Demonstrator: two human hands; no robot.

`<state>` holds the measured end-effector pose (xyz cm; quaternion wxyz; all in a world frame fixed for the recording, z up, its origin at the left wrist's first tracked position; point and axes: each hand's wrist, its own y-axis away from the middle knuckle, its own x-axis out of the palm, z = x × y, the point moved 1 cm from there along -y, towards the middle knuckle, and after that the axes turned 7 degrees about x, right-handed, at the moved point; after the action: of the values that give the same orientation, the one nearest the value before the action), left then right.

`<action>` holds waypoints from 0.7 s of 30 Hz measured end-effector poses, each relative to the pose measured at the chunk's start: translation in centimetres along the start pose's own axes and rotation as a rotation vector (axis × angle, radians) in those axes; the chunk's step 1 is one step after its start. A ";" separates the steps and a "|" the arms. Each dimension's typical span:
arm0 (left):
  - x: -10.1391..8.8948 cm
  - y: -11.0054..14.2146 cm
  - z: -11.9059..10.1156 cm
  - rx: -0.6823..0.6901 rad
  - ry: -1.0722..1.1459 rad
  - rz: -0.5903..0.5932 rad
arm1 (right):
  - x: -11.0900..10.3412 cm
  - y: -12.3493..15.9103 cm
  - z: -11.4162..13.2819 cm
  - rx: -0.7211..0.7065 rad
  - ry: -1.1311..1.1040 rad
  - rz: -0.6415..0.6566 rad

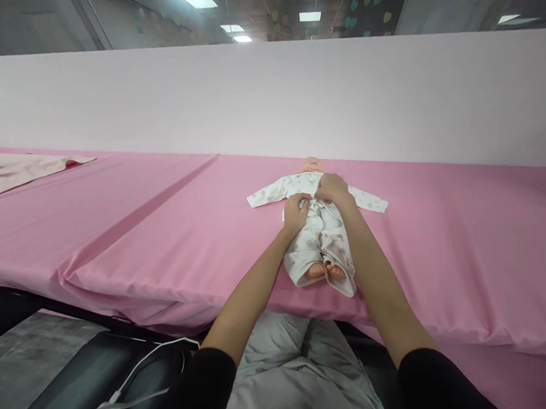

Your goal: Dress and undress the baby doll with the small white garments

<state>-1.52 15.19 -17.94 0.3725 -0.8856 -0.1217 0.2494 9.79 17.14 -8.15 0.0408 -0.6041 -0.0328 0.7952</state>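
A baby doll (316, 270) lies on its back on the pink cloth, head at the far side and bare feet toward me. It wears a white printed baby outfit (298, 250) with long sleeves spread out to both sides. At the doll's waist, my left hand (295, 210) has its fingers bent and pressed together on the fabric. My right hand (332, 189) is closed over the chest and pinches the fabric near the front ties. The fingertips of both hands almost meet, and what exactly they grip is partly hidden.
The pink cloth (159, 234) covers the table, with a fold running across its left part. At far left lies a pale pink cloth (27, 168) with a tan object on it. A white partition (261, 104) stands behind. Below the edge is a white cable (145, 357).
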 end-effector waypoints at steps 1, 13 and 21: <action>0.0 0.0 0.0 0.004 0.002 0.000 | 0.1 -0.1 0.0 0.007 0.007 -0.018; 0.0 -0.1 -0.1 -0.008 -0.031 0.017 | 1.5 0.5 1.7 -0.046 0.119 -0.201; -0.1 0.0 -0.2 -0.018 -0.019 0.008 | 0.5 -0.3 -0.5 -0.076 -0.036 0.006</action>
<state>-1.50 15.06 -17.77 0.3622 -0.8871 -0.1239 0.2581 10.13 17.53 -8.71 0.0150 -0.5908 -0.0618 0.8043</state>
